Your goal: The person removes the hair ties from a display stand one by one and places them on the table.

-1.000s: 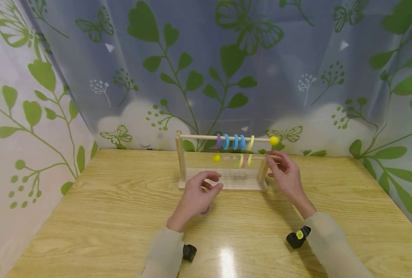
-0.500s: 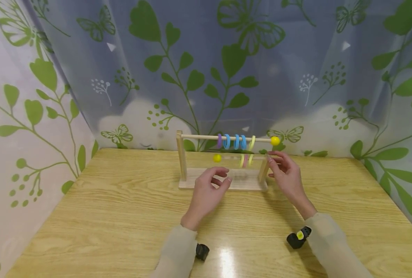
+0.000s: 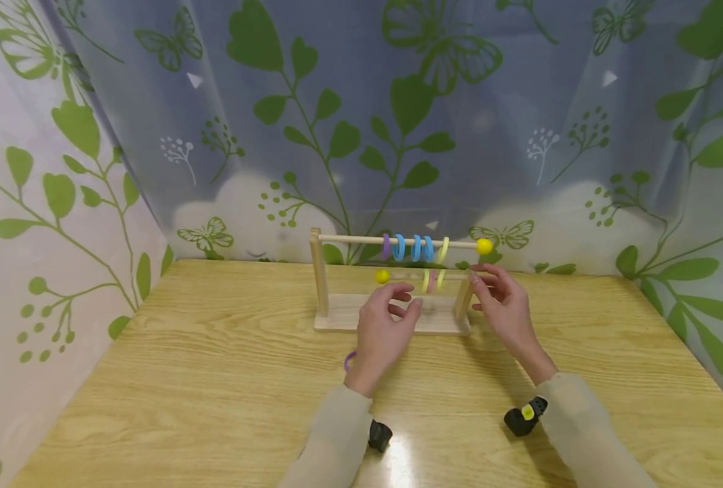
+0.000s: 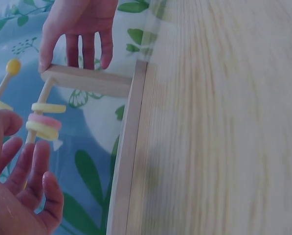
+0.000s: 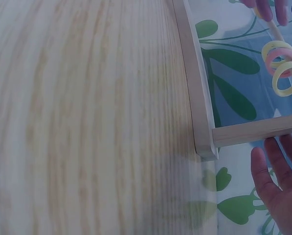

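Observation:
A wooden ring stand (image 3: 337,315) carries two rods. On the upper rod hang a purple ring (image 3: 386,247), several blue rings (image 3: 399,247) and a yellow ring (image 3: 443,250). A pink ring (image 4: 45,121) sits between two yellow rings on the lower rod, which ends in a yellow ball (image 3: 382,276). My left hand (image 3: 386,329) is in front of the stand, fingers loosely bent, holding nothing; its fingertips are close to the lower rod in the left wrist view. My right hand (image 3: 506,308) touches the outer side of the right post (image 5: 256,129) with extended fingers.
A loose purple ring (image 3: 350,361) lies on the wooden table (image 3: 215,379), partly hidden behind my left wrist. The upper rod's yellow ball (image 3: 484,247) sticks out above my right hand. A leaf-patterned curtain (image 3: 361,135) hangs behind the table.
My left hand has moved right and slightly forward along the stand's front, uncovering part of the loose purple ring. The right hand stays at the post, and the rings keep their places.

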The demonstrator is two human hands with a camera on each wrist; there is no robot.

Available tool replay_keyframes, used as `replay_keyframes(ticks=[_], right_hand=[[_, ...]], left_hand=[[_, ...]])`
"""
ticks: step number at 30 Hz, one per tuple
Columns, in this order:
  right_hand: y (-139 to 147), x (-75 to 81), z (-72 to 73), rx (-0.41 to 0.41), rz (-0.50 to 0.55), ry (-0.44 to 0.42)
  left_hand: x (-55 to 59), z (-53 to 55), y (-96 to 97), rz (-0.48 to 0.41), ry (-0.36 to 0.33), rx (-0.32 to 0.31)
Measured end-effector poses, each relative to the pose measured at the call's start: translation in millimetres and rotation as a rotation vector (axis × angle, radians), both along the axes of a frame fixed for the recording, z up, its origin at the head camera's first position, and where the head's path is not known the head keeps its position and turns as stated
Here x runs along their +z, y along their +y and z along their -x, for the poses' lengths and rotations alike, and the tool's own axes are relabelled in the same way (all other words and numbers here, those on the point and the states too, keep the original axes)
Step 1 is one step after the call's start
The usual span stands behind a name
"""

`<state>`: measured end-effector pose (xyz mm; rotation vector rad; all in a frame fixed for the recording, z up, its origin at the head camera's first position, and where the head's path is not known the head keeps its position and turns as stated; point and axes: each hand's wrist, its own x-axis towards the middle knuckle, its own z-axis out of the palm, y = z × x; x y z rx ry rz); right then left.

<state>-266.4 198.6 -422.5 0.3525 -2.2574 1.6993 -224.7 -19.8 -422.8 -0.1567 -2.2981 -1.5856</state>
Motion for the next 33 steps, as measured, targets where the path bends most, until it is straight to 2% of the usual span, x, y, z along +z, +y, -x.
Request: replay_keyframes(ticks=[15, 24, 33], right_hand=[[0, -0.4, 0.1, -0.010, -0.022, 0.002], [0, 0.7, -0.4, -0.013, -0.032, 0.007], [0, -0.4, 1.1, -0.009, -0.010, 0.016]], left_hand=[[-2.2, 10.8, 23.6, -0.077, 0.059, 0.133], [-4.5, 12.8, 31.0, -0.078, 0.011, 0.174], [-5.5, 14.9, 36.9, -0.073, 0.012, 0.210]])
